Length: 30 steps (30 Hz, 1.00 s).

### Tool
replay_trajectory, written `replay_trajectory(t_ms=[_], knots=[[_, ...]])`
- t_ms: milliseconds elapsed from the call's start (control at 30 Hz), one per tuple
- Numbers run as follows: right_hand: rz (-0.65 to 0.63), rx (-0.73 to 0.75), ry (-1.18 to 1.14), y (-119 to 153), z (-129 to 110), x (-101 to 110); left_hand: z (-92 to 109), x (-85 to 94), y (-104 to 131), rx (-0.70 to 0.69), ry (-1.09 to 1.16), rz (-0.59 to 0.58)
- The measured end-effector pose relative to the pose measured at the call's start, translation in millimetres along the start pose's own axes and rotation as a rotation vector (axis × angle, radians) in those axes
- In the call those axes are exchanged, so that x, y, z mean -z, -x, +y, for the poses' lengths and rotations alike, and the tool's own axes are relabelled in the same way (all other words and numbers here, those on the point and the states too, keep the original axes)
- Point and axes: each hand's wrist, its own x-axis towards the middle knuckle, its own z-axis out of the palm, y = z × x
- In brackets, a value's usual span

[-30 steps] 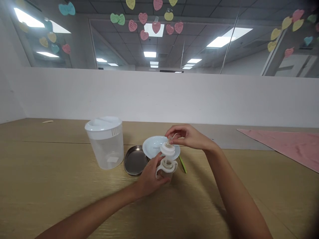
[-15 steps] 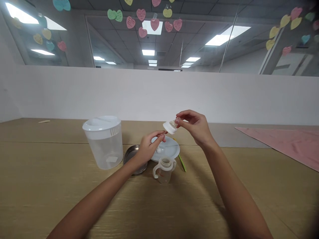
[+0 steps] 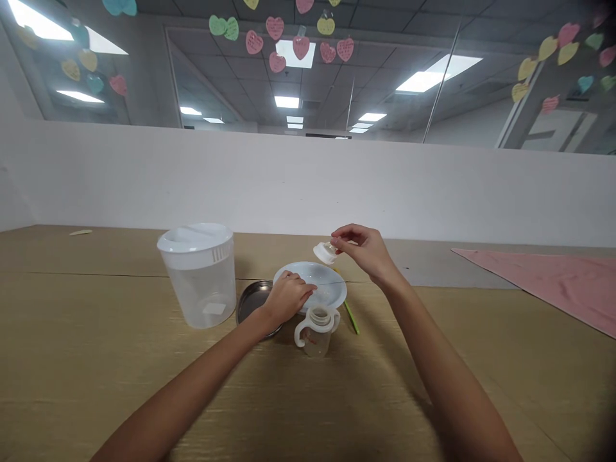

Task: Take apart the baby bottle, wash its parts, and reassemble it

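In my right hand [image 3: 366,252], raised over the back right of the bowl, is a white bottle collar with a clear nipple [image 3: 325,252], pinched by the nipple end. My left hand [image 3: 289,298] is lowered over the left part of the pale blue bowl [image 3: 332,292], its fingers bent together; whether it holds anything is hidden. A clear bottle [image 3: 317,333] with two white handles stands upright and uncapped in front of the bowl. Left of the bowl, partly behind my left hand, lies a round metal dish [image 3: 251,298]. A green stick [image 3: 353,317] lies by the bowl's right side.
A large translucent bucket with a white lid [image 3: 201,276] stands on the left of the brown table [image 3: 120,372]. Pink cloth [image 3: 553,279] covers part of the right side. A small pale strip [image 3: 81,232] lies at the far left, and a white wall rises behind.
My left hand has moved away from the collar and down into the bowl area, turning palm down. My right hand has shifted slightly left and down with the collar and nipple.
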Motion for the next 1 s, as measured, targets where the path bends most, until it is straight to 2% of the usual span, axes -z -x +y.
replay_trajectory(t_ms=[100, 233, 300, 367, 533, 733, 833, 1000], knots=[[-0.027, -0.016, 0.001, 1, 3, -5, -5, -2.0, 1, 0.065, 0.193, -0.046], [-0.037, -0.054, 0.018, 1, 4, -9, -8, 10.7, -4, 0.231, 0.615, 0.087], [-0.046, -0.060, 0.024, 2, 3, -12, -4, 22.4, -6, 0.260, 0.807, 0.173], [-0.090, -0.053, 0.020, 4, 2, -16, 3, 33.3, -7, 0.252, 0.906, 0.207], [-0.241, 0.056, 0.013, 11, 2, -27, 19, 42.9, -5, 0.154, 0.895, 0.199], [-0.245, 0.173, 0.389, 16, 6, -33, 25, 42.9, -4, 0.129, 0.787, 0.354], [-0.301, 0.176, 0.469, 18, 6, -35, 27, 44.3, -2, 0.127, 0.714, 0.345], [-0.399, 0.215, 0.479, 21, -1, -35, 31, 44.6, 1, 0.122, 0.690, 0.323]])
